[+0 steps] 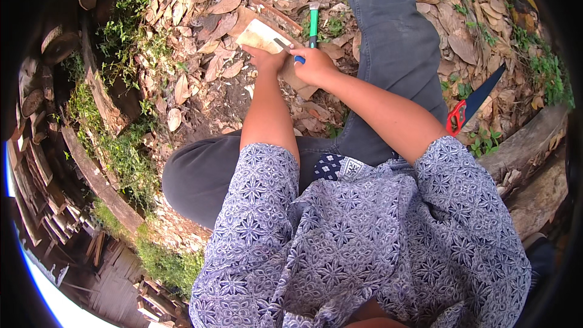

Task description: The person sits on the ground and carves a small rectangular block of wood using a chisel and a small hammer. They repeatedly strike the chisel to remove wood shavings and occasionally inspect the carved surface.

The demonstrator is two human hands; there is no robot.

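My right hand (316,67) is closed around the blue handle of a chisel (282,44), whose flat grey blade points up and left over a pale wooden board (258,34). At the board's near edge, my left hand (267,59) grips the wood, its fingers partly hidden. The two hands are close together, almost touching. Just beyond my right hand lies a green-and-black handled tool (313,24) with a pale metal end; its exact kind is unclear. A brown piece of wood (276,13) runs along the board's far side.
Dry leaves (225,5) cover the ground. My bent legs in dark trousers (398,48) frame the work. To the right, a red-handled saw (477,102) stands near a log (528,143). Stacked wood (39,164) and green plants (121,152) are on the left.
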